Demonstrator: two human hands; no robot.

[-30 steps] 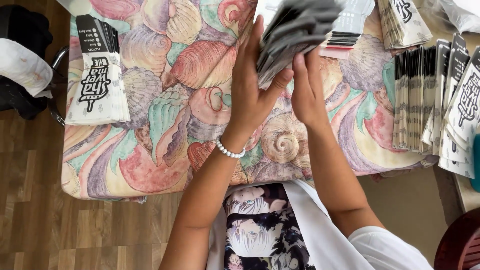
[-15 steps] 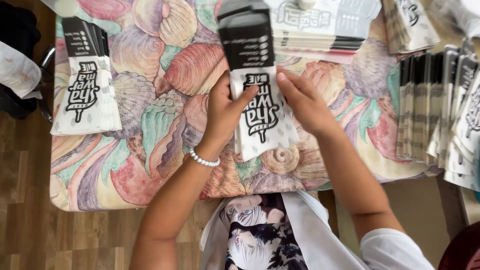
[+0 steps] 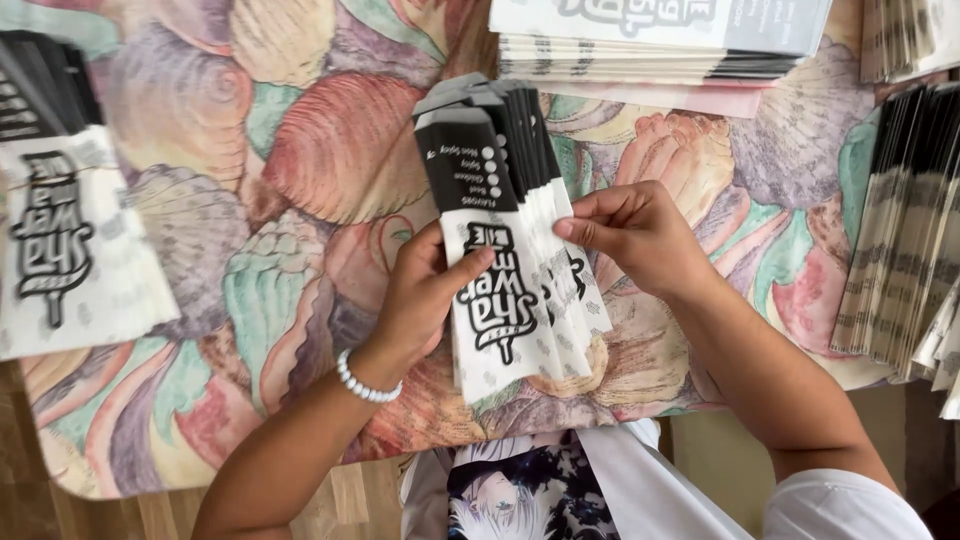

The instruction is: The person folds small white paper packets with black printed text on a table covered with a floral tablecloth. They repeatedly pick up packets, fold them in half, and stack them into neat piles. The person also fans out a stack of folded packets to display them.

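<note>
1. The left hand (image 3: pixel 425 295) was closed around the left edge of a fanned bundle of paper sleeves (image 3: pixel 510 240), thumb pressed across the front of the top sleeve and the other fingers hidden behind the bundle.
2. A white bead bracelet (image 3: pixel 365 380) sat on the left wrist.
3. The right hand (image 3: pixel 640 235) gripped the right edge of the same bundle, fingers curled in and fingertips pinching the outer sleeves about halfway up.
4. The bundle was held upright just above the desk (image 3: pixel 300 170), between the two hands; each sleeve was black at the top and white below with black lettering, and the sleeves were spread so their right edges stepped out one behind the other.
5. The desk was covered with a cloth printed with large seashells in pink, green and purple.
6. To the left, well apart from the hands, another bundle of the same sleeves (image 3: pixel 70 220) lay flat on the cloth.
7. Beyond the hands, at the far edge, lay a flat stack of printed sheets (image 3: pixel 660 45).
8. At the right edge, rows of more sleeves (image 3: pixel 900 230) lay overlapped.
9. At the bottom, the person's white garment with a dark printed panel (image 3: pixel 530 495) showed, and wooden floor (image 3: pixel 20 500) was visible at the lower left.
</note>
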